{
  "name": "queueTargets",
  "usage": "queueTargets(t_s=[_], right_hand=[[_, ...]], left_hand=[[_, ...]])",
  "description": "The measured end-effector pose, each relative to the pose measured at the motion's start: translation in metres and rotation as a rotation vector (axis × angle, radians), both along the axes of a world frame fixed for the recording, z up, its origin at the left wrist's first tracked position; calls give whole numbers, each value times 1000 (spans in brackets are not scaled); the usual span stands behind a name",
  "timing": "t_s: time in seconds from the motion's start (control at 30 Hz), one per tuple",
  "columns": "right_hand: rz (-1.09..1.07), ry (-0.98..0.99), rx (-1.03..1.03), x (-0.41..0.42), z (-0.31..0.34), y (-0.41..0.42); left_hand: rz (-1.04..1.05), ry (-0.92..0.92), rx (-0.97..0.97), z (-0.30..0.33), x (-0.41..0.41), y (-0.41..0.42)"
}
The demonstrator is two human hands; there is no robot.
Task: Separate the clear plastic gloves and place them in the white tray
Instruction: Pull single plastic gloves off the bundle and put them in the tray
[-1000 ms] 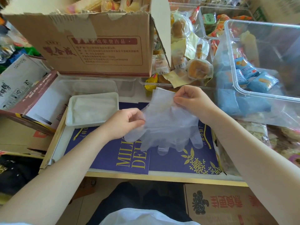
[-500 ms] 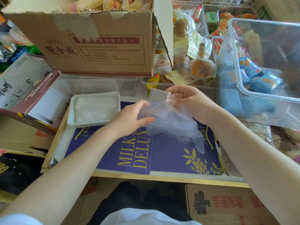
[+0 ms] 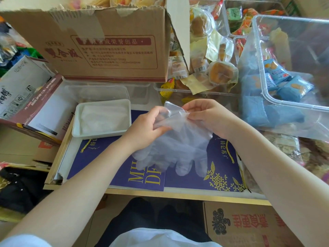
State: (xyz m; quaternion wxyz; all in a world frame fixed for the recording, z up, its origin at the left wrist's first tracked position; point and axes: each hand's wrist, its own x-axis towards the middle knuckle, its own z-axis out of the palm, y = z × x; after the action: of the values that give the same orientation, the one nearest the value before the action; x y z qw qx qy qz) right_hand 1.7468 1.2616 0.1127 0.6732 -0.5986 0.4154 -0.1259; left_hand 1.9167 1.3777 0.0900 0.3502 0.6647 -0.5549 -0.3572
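Gloves (image 3: 175, 148) of clear plastic, apparently stuck together in a thin stack, are held at centre frame above the purple printed box (image 3: 204, 175) on the worktop. The cuff end is pinched from both sides: the left hand (image 3: 147, 127) is closed on the left edge of the cuff, and the right hand (image 3: 204, 116) has its fingers (image 3: 191, 117) nipped shut on the upper right corner. The glove tips hang down toward the lower centre, so the cuff, where the layers can be parted, is kept uppermost between the hands. Peeling one glove from the rest is judged to be the step in hand. The white tray (image 3: 78, 120), left of centre and just beside the left hand, already holds what look like laid-in gloves, within short reach.
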Motion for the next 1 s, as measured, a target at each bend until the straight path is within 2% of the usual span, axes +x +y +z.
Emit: queueTargets(t_s=[0.1,0.17,0.33,0.4,0.47,0.53,0.63,0.73,0.87,1.0], right_hand=[[-9,33,-21,-4,-1,-2],[10,62,-40,-7,-2,-2],[158,118,-305,-7,0,0],[187,147,-330,-7,-2,-1],[153,178,-256,-9,-8,-5],[72,137,-79,-15,-16,-7],[5,-138,309,-30,-31,-7],[61,-287,521,-37,-43,-4],[137,-197,502,-33,-44,-3],[106,-15,271,-27,-40,0]], left_hand=[[95,74,8,0,1,-3],[117,58,15,-1,3,-3],[55,-7,73,-8,5,-2],[66,-9,54,-10,4,-3],[110,25,22,-10,3,-4],[133,45,1,-10,4,-5],[183,162,-1,-10,5,-7],[270,310,29,-8,4,-9],[367,524,75,-3,2,-12],[320,508,84,4,6,-12]])
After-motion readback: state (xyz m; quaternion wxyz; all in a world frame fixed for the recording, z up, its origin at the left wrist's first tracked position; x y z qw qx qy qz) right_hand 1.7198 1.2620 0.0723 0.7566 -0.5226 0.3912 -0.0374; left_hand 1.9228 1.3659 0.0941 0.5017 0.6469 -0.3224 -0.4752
